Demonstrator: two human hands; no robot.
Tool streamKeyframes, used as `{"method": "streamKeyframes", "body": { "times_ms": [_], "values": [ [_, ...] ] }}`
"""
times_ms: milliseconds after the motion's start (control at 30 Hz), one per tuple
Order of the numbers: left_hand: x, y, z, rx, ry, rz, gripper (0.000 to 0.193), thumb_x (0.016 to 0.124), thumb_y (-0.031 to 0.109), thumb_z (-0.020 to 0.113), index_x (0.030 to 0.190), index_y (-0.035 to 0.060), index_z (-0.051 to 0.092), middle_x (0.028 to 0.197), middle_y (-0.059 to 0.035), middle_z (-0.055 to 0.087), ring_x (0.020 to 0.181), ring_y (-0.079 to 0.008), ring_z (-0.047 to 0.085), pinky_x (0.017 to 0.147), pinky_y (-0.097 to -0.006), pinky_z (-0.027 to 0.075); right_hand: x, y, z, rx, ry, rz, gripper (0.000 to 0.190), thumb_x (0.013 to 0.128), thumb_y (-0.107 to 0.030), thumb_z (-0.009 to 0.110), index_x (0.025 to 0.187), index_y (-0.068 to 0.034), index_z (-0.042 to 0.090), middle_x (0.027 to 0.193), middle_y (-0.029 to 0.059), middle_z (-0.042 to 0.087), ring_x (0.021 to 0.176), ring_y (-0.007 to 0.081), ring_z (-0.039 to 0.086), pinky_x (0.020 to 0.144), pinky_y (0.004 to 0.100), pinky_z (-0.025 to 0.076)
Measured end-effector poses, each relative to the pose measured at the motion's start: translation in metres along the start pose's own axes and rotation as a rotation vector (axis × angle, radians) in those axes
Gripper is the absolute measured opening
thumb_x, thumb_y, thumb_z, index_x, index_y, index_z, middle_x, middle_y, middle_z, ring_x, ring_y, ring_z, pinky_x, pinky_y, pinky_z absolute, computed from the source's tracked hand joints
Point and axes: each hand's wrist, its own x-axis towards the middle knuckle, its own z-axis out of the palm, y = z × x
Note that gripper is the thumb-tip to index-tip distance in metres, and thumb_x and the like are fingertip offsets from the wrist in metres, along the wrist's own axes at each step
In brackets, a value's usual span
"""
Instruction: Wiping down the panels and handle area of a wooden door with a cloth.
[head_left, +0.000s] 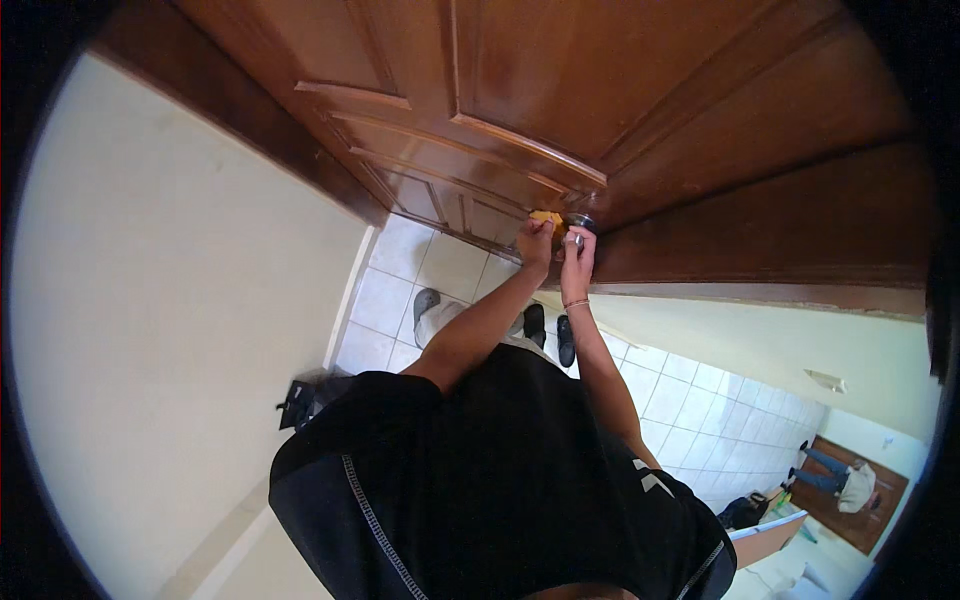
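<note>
A brown panelled wooden door fills the upper part of the head view. My left hand grips a small yellow-orange cloth or sponge beside the door's round metal knob. To its right, my right hand has its fingers curled round the metal handle part of that lock. The palm side of the right hand is hidden, and a thin bracelet sits on that wrist.
Pale walls flank the doorway. Black shoes and a grey shoe stand on the white tiled floor. Far right, another person is by a brown door, near a black bag and a cardboard-coloured panel.
</note>
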Motion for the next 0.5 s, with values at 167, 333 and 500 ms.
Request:
{"method": "streamKeyframes", "body": {
  "times_ms": [167, 333, 500],
  "values": [
    [-0.023, 0.039, 0.012, -0.087, 0.003, 0.017, 0.019, 0.1, 0.017, 0.077, 0.095, 0.0019, 0.068, 0.088, -0.0052, 0.072, 0.081, -0.0132, 0.065, 0.073, -0.0316, 0.053, -0.002, 0.001, -0.003, -0.023, 0.004, 0.003, 0.026, 0.112, -0.029, 0.062, 0.126, -0.007, 0.063, 0.125, 0.0085, 0.063, 0.119, 0.0218, 0.058, 0.108, 0.0347, 0.044],
    [-0.043, 0.099, 0.026, -0.15, -0.12, 0.094, 0.02, 0.103, 0.017, 0.076, 0.092, 0.006, 0.065, 0.087, -0.002, 0.069, 0.077, -0.0102, 0.062, 0.069, -0.0276, 0.051, -0.002, 0.006, 0.0, 0.101, 0.008, -0.048, 0.027, 0.112, -0.029, 0.06, 0.127, -0.006, 0.063, 0.122, 0.0093, 0.063, 0.117, 0.0226, 0.059, 0.107, 0.0349, 0.045],
    [-0.067, 0.148, 0.035, -0.219, -0.152, 0.146, 0.016, 0.104, 0.015, 0.075, 0.096, 0.0045, 0.065, 0.091, -0.0031, 0.07, 0.08, -0.0087, 0.063, 0.07, -0.0268, 0.051, 0.0, 0.022, 0.003, 0.133, -0.003, -0.064, 0.028, 0.112, -0.028, 0.06, 0.128, -0.006, 0.063, 0.121, 0.0094, 0.063, 0.115, 0.0223, 0.058, 0.106, 0.0348, 0.045]
  ]
}}
